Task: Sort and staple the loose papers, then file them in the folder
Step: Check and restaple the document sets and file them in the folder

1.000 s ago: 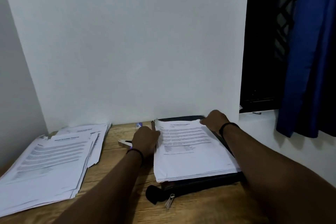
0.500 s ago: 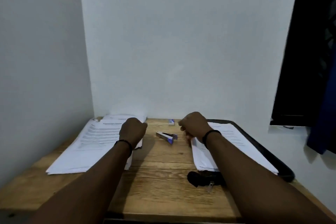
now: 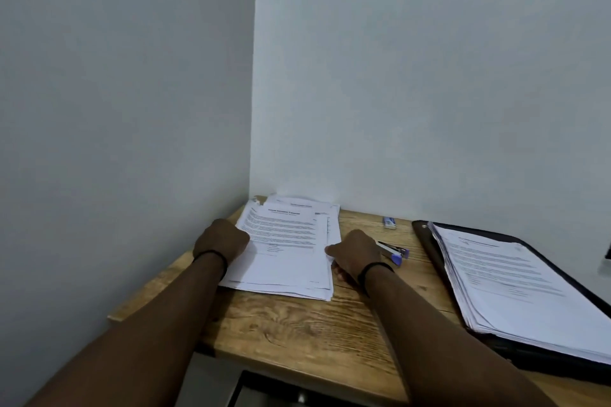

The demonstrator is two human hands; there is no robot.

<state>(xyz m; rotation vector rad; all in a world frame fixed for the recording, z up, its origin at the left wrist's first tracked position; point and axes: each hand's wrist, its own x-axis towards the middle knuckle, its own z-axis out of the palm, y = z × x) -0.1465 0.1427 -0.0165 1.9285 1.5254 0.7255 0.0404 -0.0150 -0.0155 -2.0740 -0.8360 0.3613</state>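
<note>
left hand point(image 3: 221, 239) sits on the left edge of the loose paper stack point(image 3: 287, 245), fingers curled, whether it grips a sheet i can't tell. right hand point(image 3: 355, 254) pinches the stack's right edge, thumb on top. stapler point(image 3: 393, 251) lies just right of the right hand, staple box point(image 3: 389, 222) beyond it. black folder point(image 3: 429, 245) with filed papers point(image 3: 515, 287) lies well right, on the wooden table point(image 3: 297, 327).
</note>
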